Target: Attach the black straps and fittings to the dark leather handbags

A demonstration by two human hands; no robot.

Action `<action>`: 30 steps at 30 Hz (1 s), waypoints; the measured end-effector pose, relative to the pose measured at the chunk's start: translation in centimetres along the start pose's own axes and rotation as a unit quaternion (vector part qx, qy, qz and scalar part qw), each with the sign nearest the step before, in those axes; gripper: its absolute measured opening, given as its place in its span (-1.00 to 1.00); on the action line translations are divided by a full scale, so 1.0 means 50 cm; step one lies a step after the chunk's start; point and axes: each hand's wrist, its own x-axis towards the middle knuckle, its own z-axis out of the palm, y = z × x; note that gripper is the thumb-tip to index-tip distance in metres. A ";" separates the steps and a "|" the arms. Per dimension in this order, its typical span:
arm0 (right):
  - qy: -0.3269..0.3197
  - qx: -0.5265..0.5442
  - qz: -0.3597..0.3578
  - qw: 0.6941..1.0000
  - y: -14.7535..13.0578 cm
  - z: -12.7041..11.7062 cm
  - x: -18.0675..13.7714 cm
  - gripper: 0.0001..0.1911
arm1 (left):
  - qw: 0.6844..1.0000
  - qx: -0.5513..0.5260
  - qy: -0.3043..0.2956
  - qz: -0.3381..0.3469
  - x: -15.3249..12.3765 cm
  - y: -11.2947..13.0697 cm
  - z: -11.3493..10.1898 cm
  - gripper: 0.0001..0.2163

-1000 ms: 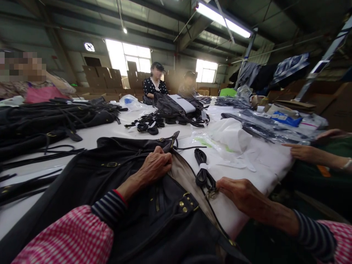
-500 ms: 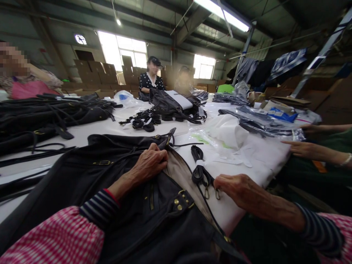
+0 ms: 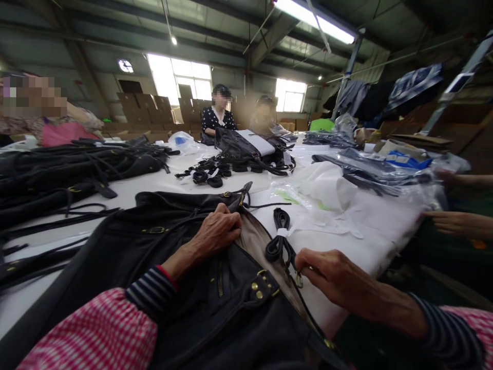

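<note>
A large black leather bag (image 3: pixel 162 267) with brass studs lies open in front of me on the white table (image 3: pixel 154 182). My left hand (image 3: pixel 217 231) is closed on the bag's upper edge, holding the opening with its tan lining (image 3: pixel 256 246) showing. My right hand (image 3: pixel 331 280) pinches the brass clasp end of a bundled black strap (image 3: pixel 281 241), which lies on the table just right of the bag.
Piles of black bags and straps (image 3: pixel 69 164) fill the table's left side. Coiled straps (image 3: pixel 208 174) and another bag (image 3: pixel 246 149) sit mid-table. White paper (image 3: pixel 327 187) and plastic-wrapped goods (image 3: pixel 385 172) lie at right. A co-worker's hand (image 3: pixel 454 223) reaches in from the right. Other people sit at the far end.
My right hand has drawn the strap's clasp end a little left, toward the bag. The co-worker's hand at right has pulled back to the table's edge. My left hand keeps its hold.
</note>
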 end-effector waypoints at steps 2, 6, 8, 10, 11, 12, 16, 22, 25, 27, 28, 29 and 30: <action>-0.005 0.002 0.005 1.000 -0.017 0.008 0.015 -0.85 | 1.000 0.001 0.002 0.001 -0.001 -0.001 0.001 -0.95; -0.038 0.027 0.033 0.998 -0.044 0.013 0.047 -0.83 | 1.000 0.008 0.009 0.010 -0.003 -0.005 0.007 -0.96; -0.048 0.037 0.035 0.998 -0.055 0.009 0.060 -0.78 | 1.000 0.007 0.014 0.015 -0.004 -0.006 0.009 -0.97; -0.063 0.041 0.030 0.997 -0.063 0.002 0.071 -0.77 | 1.000 0.004 0.019 0.019 -0.004 -0.007 0.010 -0.97; -0.075 0.047 0.030 0.996 -0.066 -0.002 0.076 -0.77 | 1.000 0.002 0.021 0.021 -0.004 -0.007 0.010 -0.97; -0.092 0.059 0.035 0.993 -0.069 -0.005 0.080 -0.77 | 1.000 0.001 0.022 0.022 -0.004 -0.007 0.010 -0.97; -0.164 0.194 0.118 0.960 -0.068 -0.014 0.096 -0.78 | 0.999 -0.004 0.023 0.025 -0.005 -0.007 0.009 -0.97; -0.209 0.350 0.190 0.893 -0.054 -0.005 0.108 -0.87 | 0.999 -0.017 0.022 0.021 -0.005 -0.007 0.009 -0.97; -0.174 0.355 0.213 0.893 -0.051 0.008 0.106 -0.93 | 0.999 -0.028 0.019 0.015 -0.005 -0.008 0.008 -0.96; -0.133 0.332 0.213 0.909 -0.050 0.011 0.111 -0.96 | 0.999 -0.037 0.014 0.007 -0.005 -0.011 0.005 -0.95; -0.107 0.301 0.205 0.925 -0.050 0.008 0.117 -0.95 | 0.999 -0.041 0.010 0.002 -0.004 -0.012 0.003 -0.95; -0.078 0.256 0.188 0.945 -0.050 0.003 0.125 -0.94 | 0.999 -0.046 0.006 -0.003 -0.004 -0.013 0.000 -0.94; -0.045 0.196 0.167 0.965 -0.050 -0.003 0.136 -0.92 | 0.999 -0.050 0.003 -0.008 -0.004 -0.014 -0.003 -0.93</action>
